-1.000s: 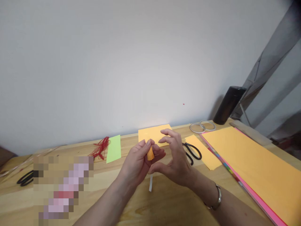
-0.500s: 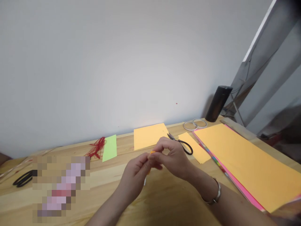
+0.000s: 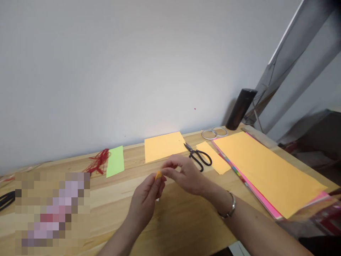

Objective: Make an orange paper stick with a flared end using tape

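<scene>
A small orange piece of folded paper is pinched between the thumb and fingers of my left hand. From the right, the thumb and forefinger of my right hand close on the same paper's edge. Most of the paper is hidden by my fingers. A small white bit shows below my left fingers, too covered to name. Just beyond my right hand lie black-handled scissors with their blades apart. An orange-yellow paper sheet rests behind my hands.
Left of the sheet are a green paper and tangled red string. At right lie smaller yellow papers, a large yellow paper stack, two rings of tape and a black cylinder. A pixelated patch covers the left; another black handle pokes out.
The view has shifted slightly, so things sit further left and higher. My right hand has drawn a little back from the left, showing more of the orange paper and the scissors.
</scene>
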### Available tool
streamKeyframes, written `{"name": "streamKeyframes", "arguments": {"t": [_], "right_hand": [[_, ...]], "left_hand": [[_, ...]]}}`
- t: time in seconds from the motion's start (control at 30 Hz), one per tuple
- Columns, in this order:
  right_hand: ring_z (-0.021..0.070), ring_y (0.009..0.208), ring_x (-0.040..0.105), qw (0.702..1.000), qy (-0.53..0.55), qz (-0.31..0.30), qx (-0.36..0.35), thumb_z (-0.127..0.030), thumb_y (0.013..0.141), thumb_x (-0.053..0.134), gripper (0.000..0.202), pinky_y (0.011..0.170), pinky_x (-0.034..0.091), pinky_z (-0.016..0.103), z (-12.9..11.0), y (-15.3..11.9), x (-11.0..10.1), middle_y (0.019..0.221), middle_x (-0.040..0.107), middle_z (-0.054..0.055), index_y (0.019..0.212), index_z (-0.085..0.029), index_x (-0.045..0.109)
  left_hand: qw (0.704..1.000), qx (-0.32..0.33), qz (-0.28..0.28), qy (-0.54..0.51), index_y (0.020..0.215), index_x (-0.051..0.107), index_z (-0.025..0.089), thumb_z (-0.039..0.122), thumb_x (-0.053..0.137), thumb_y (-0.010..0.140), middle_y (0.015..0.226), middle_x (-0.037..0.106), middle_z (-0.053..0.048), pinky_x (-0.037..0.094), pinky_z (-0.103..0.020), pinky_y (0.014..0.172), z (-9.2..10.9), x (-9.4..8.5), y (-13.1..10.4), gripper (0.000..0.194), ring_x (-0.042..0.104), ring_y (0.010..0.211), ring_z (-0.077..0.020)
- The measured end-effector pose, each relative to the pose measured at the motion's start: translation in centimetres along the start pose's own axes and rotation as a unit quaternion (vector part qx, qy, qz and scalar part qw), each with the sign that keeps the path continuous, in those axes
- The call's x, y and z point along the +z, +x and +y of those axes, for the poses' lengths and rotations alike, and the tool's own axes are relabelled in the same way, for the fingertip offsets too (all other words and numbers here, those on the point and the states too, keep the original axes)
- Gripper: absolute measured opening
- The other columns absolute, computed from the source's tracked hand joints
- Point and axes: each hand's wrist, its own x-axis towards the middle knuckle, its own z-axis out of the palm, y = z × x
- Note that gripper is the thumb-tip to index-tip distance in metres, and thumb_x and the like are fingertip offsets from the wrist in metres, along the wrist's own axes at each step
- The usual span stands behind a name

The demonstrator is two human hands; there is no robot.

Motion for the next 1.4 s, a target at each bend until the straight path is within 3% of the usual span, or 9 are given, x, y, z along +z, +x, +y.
{"name": "streamKeyframes", "arguments": {"t": [0.07, 0.17, 0.3, 0.57, 0.7, 0.83, 1.03, 1.27, 1.4], "right_hand": [[0.0167, 0.081, 0.059, 0.987, -0.158, 0.019, 0.027, -0.024, 0.085, 0.055, 0.014, 0.071, 0.045, 0.028, 1.3, 0.2, -1.8, 0.089, 0.065, 0.005, 0.096, -0.017, 0.06], [0.0209, 0.077, 0.059, 0.913, -0.379, 0.018, 0.148, -0.015, 0.086, 0.047, 0.013, 0.068, 0.04, 0.031, 4.0, 0.0, -4.0, 0.083, 0.063, 0.013, 0.087, -0.012, 0.06], [0.0228, 0.074, 0.058, 0.868, -0.433, -0.044, 0.238, -0.019, 0.086, 0.046, 0.014, 0.06, 0.036, 0.03, 7.0, -0.6, -4.2, 0.082, 0.06, 0.015, 0.087, -0.01, 0.056], [0.0244, 0.081, 0.057, 0.877, -0.403, 0.008, 0.26, -0.017, 0.08, 0.052, 0.017, 0.067, 0.039, 0.031, 6.2, -0.7, -4.3, 0.092, 0.058, 0.018, 0.093, -0.007, 0.057], [0.0191, 0.074, 0.055, 0.947, -0.23, 0.074, 0.211, -0.028, 0.078, 0.057, 0.02, 0.063, 0.041, 0.029, 3.0, -0.4, -5.2, 0.085, 0.059, 0.007, 0.094, -0.016, 0.059], [0.0135, 0.065, 0.05, 0.992, -0.082, 0.039, 0.091, -0.033, 0.066, 0.071, 0.035, 0.056, 0.039, 0.025, -0.1, 0.2, -4.0, 0.078, 0.056, 0.0, 0.093, -0.019, 0.054], [0.0102, 0.06, 0.044, 0.991, -0.094, -0.078, 0.053, -0.04, 0.057, 0.078, 0.039, 0.052, 0.035, 0.022, -0.9, -0.1, -1.5, 0.07, 0.053, -0.004, 0.076, -0.02, 0.051], [0.0098, 0.055, 0.041, 0.979, -0.17, -0.109, 0.037, -0.053, 0.06, 0.074, 0.041, 0.051, 0.029, 0.023, -0.5, -0.9, -1.6, 0.065, 0.054, -0.004, 0.072, -0.02, 0.053], [0.0106, 0.058, 0.044, 0.979, -0.172, -0.111, 0.013, -0.045, 0.066, 0.071, 0.031, 0.053, 0.03, 0.023, -0.5, -1.0, -1.6, 0.069, 0.058, -0.002, 0.074, -0.019, 0.057]], "left_hand": [[0.998, -0.03, 0.012, -0.062, 0.078, 0.06, 0.018, 0.048, 0.058, 0.079, 0.056, 0.043, 0.004, 0.026, -0.022, 0.048, -0.4, -0.4, 0.4, 0.03, 0.035, 0.051, -0.0089], [0.988, -0.048, 0.003, -0.149, 0.079, 0.059, 0.016, 0.044, 0.059, 0.08, 0.055, 0.037, 0.006, 0.02, -0.02, 0.046, -0.8, -0.8, 0.8, 0.028, 0.028, 0.048, -0.0062], [0.983, -0.053, -0.005, -0.175, 0.078, 0.057, 0.016, 0.044, 0.055, 0.083, 0.054, 0.034, 0.007, 0.017, -0.021, 0.046, -1.0, -0.8, 1.0, 0.029, 0.026, 0.047, -0.0057], [0.99, -0.02, 0.024, -0.139, 0.091, 0.057, 0.018, 0.045, 0.055, 0.083, 0.056, 0.037, 0.007, 0.019, -0.021, 0.046, -0.4, -1.0, 0.8, 0.029, 0.027, 0.048, -0.0064], [0.99, -0.015, 0.024, -0.135, 0.093, 0.056, 0.018, 0.045, 0.056, 0.082, 0.055, 0.037, 0.007, 0.019, -0.021, 0.046, -0.4, -1.1, 0.8, 0.029, 0.028, 0.048, -0.0067], [0.992, -0.009, 0.027, -0.126, 0.092, 0.056, 0.019, 0.045, 0.055, 0.083, 0.055, 0.038, 0.007, 0.019, -0.021, 0.046, -0.5, -1.4, 0.9, 0.028, 0.029, 0.048, -0.0067], [0.994, -0.002, 0.033, -0.108, 0.086, 0.057, 0.019, 0.045, 0.055, 0.083, 0.054, 0.04, 0.006, 0.02, -0.021, 0.047, -0.7, -1.7, 0.8, 0.026, 0.03, 0.048, -0.0069], [0.994, 0.0, 0.044, -0.096, 0.083, 0.06, 0.018, 0.047, 0.057, 0.081, 0.054, 0.041, 0.006, 0.02, -0.022, 0.045, -0.8, -1.7, 0.9, 0.029, 0.029, 0.047, -0.0072], [0.993, 0.005, 0.045, -0.107, 0.088, 0.062, 0.019, 0.045, 0.06, 0.079, 0.055, 0.044, 0.005, 0.022, -0.022, 0.046, -1.1, -1.7, 0.9, 0.028, 0.032, 0.048, -0.0076]]}}
